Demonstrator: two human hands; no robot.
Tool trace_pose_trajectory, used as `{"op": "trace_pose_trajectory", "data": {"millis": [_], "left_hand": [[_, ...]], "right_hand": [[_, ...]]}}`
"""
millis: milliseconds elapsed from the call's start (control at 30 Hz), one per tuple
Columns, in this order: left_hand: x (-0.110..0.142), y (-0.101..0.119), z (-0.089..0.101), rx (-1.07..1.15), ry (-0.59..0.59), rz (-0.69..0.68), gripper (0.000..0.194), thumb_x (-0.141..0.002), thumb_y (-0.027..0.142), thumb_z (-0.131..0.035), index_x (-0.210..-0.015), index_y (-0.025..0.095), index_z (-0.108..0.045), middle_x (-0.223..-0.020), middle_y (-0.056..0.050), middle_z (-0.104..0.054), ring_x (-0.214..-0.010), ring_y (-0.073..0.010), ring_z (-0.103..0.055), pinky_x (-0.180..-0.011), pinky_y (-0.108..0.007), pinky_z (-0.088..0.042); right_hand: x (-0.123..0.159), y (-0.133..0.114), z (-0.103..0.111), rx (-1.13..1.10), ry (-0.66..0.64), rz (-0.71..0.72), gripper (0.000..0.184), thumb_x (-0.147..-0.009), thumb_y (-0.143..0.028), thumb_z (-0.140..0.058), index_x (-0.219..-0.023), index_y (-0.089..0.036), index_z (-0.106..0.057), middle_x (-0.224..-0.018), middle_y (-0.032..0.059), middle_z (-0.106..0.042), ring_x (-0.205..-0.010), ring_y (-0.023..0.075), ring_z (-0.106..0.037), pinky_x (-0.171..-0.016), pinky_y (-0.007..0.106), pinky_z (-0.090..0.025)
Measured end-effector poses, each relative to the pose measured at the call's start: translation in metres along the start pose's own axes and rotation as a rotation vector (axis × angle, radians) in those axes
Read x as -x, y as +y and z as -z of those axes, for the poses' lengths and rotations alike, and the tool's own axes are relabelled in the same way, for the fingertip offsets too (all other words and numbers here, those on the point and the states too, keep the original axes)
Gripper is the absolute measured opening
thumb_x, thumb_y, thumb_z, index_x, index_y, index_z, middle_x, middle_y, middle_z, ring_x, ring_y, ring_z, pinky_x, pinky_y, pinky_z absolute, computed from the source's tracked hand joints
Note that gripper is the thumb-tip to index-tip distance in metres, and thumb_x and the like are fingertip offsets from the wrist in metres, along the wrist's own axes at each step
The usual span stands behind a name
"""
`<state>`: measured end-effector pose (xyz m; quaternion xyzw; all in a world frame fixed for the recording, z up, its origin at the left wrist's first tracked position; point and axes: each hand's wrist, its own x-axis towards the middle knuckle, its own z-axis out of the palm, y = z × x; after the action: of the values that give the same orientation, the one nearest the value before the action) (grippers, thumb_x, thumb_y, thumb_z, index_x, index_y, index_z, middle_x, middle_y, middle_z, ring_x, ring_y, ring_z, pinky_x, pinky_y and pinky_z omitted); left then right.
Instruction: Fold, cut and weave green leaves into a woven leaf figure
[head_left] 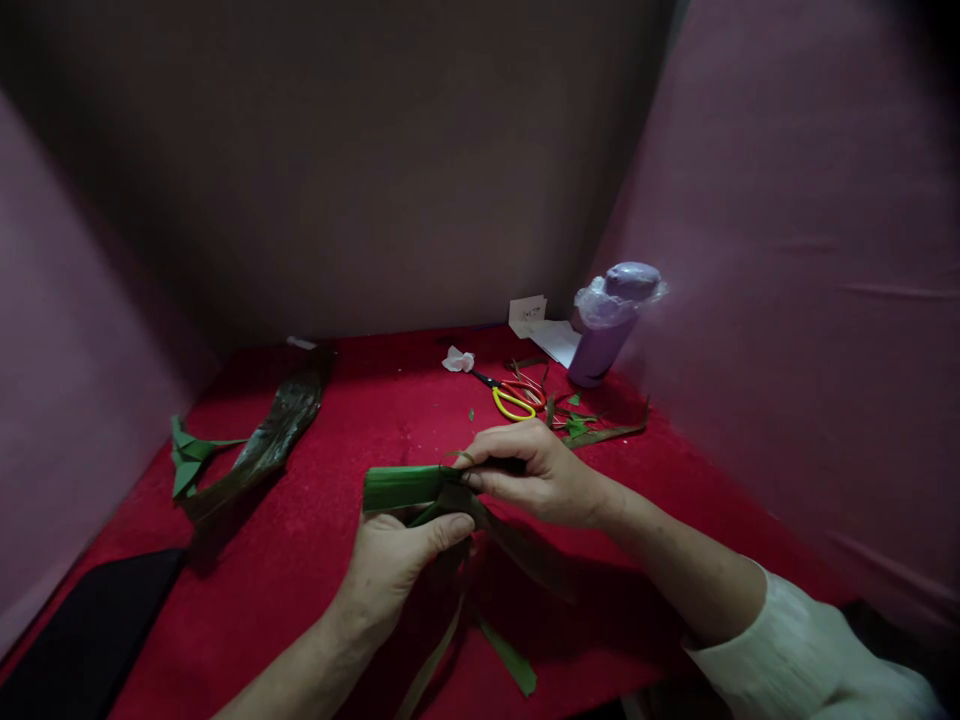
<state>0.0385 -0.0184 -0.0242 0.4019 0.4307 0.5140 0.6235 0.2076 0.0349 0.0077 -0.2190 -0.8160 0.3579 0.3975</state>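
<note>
Between my two hands is a folded green leaf (401,488), its broad flat end pointing left and long strips trailing down and to the right. My left hand (401,560) grips it from below, the thumb pressed across the lower part. With thumb and forefinger, my right hand (536,470) pinches the leaf's right end, where a thin brownish strip shows. The exact fold under the fingers is hidden. Beneath the hands, a loose green strip end (510,655) hangs or lies over the red cloth; I cannot tell which.
Scissors (517,398) with one red and one yellow handle lie beyond my hands, near leaf scraps (581,425) and crumpled white paper (457,360). A purple bottle (602,340) stands back right by white cards (551,338). Left are a folded green leaf piece (191,455), a long dark leaf (281,430) and a black flat object (90,630).
</note>
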Motion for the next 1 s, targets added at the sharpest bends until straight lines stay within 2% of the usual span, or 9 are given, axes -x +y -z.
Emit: {"op": "trace_pose_trajectory", "data": {"millis": [200,367,467,600,700,767,867,1000], "left_hand": [[0.003,-0.002,-0.001,0.028,-0.03,-0.034,0.035,-0.059,0.018,-0.078,-0.093,0.016,-0.069,-0.076,-0.003,-0.07,-0.068,-0.0162,-0.063,-0.063,-0.026,-0.053],[0.004,-0.005,0.0,0.014,-0.127,0.011,0.017,-0.064,0.018,-0.074,-0.08,0.015,-0.069,-0.068,-0.003,-0.068,-0.059,-0.0152,-0.06,-0.06,-0.028,-0.052],[0.003,-0.006,0.001,0.005,-0.164,0.024,0.014,-0.065,0.017,-0.073,-0.078,0.014,-0.068,-0.064,-0.003,-0.067,-0.054,-0.0151,-0.059,-0.055,-0.027,-0.05],[0.003,-0.007,0.001,0.026,-0.147,0.006,0.019,-0.065,0.017,-0.073,-0.083,0.014,-0.068,-0.064,-0.002,-0.066,-0.054,-0.0149,-0.058,-0.055,-0.028,-0.05],[0.002,-0.007,0.001,0.044,-0.194,0.041,0.017,-0.065,0.02,-0.074,-0.078,0.012,-0.067,-0.064,-0.003,-0.065,-0.055,-0.0153,-0.058,-0.055,-0.029,-0.05],[0.002,-0.007,0.002,0.072,-0.185,0.065,0.016,-0.065,0.021,-0.074,-0.076,0.012,-0.066,-0.066,-0.003,-0.065,-0.056,-0.0147,-0.058,-0.055,-0.028,-0.051],[0.002,-0.007,0.002,0.114,-0.151,0.083,0.02,-0.065,0.018,-0.074,-0.082,0.012,-0.066,-0.066,-0.002,-0.064,-0.054,-0.0134,-0.058,-0.053,-0.027,-0.052],[0.002,-0.008,0.001,0.171,-0.162,0.076,0.036,-0.065,0.014,-0.073,-0.099,0.015,-0.064,-0.07,-0.001,-0.064,-0.057,-0.0138,-0.059,-0.053,-0.029,-0.054]], "right_hand": [[0.0,0.003,0.0,-0.264,0.01,-0.185,0.009,-0.079,-0.02,-0.062,-0.082,-0.013,-0.067,-0.069,0.0011,-0.064,-0.06,0.0093,-0.057,-0.056,0.021,-0.046],[-0.002,0.006,0.004,-0.348,-0.029,-0.242,0.01,-0.077,-0.021,-0.065,-0.08,-0.012,-0.068,-0.062,-0.0001,-0.062,-0.053,0.0067,-0.052,-0.051,0.019,-0.043],[-0.003,0.008,0.005,-0.378,-0.001,-0.276,0.015,-0.077,-0.026,-0.066,-0.082,-0.011,-0.068,-0.059,-0.001,-0.06,-0.047,0.0053,-0.047,-0.045,0.018,-0.039],[-0.002,0.009,0.002,-0.295,0.003,-0.251,0.015,-0.078,-0.025,-0.065,-0.082,-0.011,-0.068,-0.064,0.001,-0.062,-0.053,0.0068,-0.05,-0.05,0.019,-0.043],[-0.001,0.009,-0.002,-0.234,0.0,-0.169,0.012,-0.079,-0.022,-0.063,-0.084,-0.012,-0.068,-0.072,0.0027,-0.065,-0.063,0.0097,-0.057,-0.059,0.022,-0.048],[-0.001,0.009,-0.002,-0.261,-0.017,-0.149,0.011,-0.078,-0.02,-0.064,-0.085,-0.013,-0.068,-0.076,0.0033,-0.066,-0.069,0.0113,-0.06,-0.064,0.024,-0.05],[-0.002,0.008,0.0,-0.33,-0.02,-0.178,0.01,-0.077,-0.018,-0.065,-0.085,-0.013,-0.068,-0.073,0.002,-0.066,-0.066,0.0104,-0.06,-0.065,0.024,-0.051],[-0.002,0.011,0.004,-0.417,-0.073,-0.245,0.01,-0.078,-0.016,-0.064,-0.086,-0.012,-0.067,-0.071,0.0001,-0.063,-0.062,0.007,-0.056,-0.061,0.02,-0.047]]}}
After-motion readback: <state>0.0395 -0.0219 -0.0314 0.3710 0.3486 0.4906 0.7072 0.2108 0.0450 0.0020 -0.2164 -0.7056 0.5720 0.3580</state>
